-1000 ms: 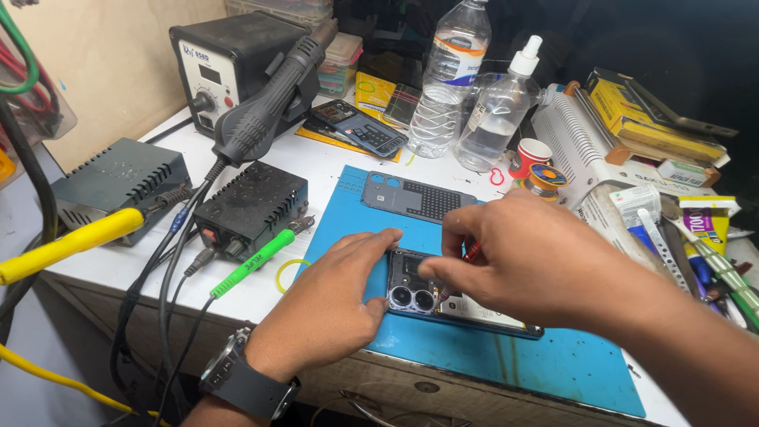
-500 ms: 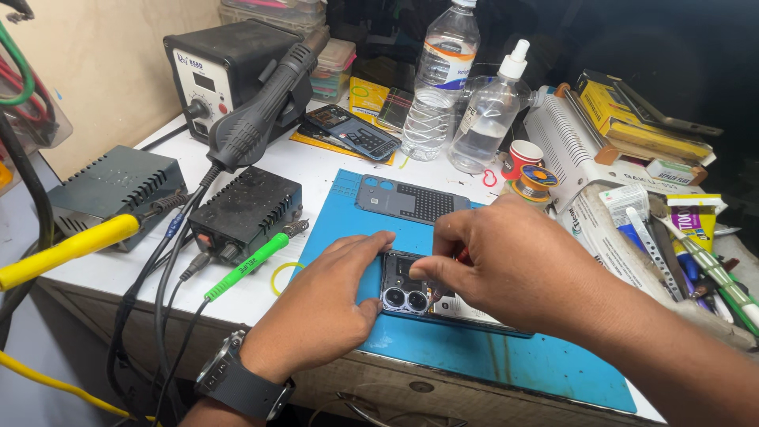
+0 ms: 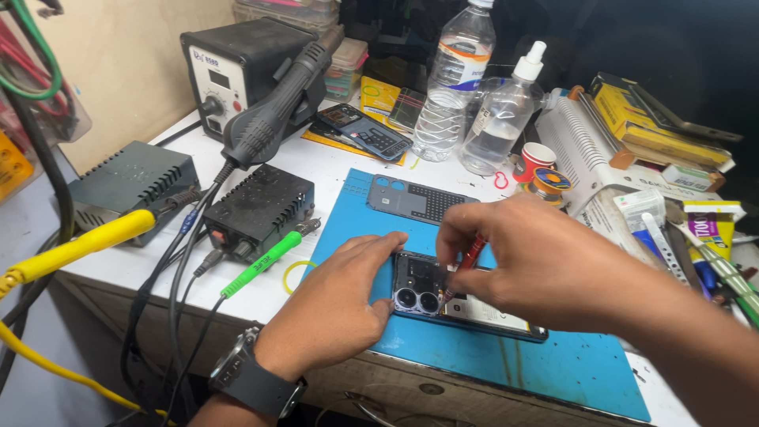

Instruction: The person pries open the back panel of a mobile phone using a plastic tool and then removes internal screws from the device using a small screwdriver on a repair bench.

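An opened phone [image 3: 443,300] with two round camera lenses lies on a blue work mat [image 3: 506,364]. My left hand [image 3: 332,304], with a dark watch on its wrist, presses on the phone's left end and holds it down. My right hand [image 3: 538,261] grips a thin red-handled screwdriver [image 3: 466,265], whose tip touches the phone near the camera lenses. A dark plastic cover piece [image 3: 415,199] lies on the mat just beyond the phone.
A hot-air station [image 3: 237,67] with its black nozzle handle [image 3: 273,111] stands at the back left, two dark boxes [image 3: 261,207] before it. Two clear bottles [image 3: 482,95], a small red cup [image 3: 539,158], another phone [image 3: 368,133], yellow boxes and tools crowd the back and right.
The view has shifted slightly. My right hand has turned so the red screwdriver shows, its tip on the phone. My left hand stays pressed on the phone's end.
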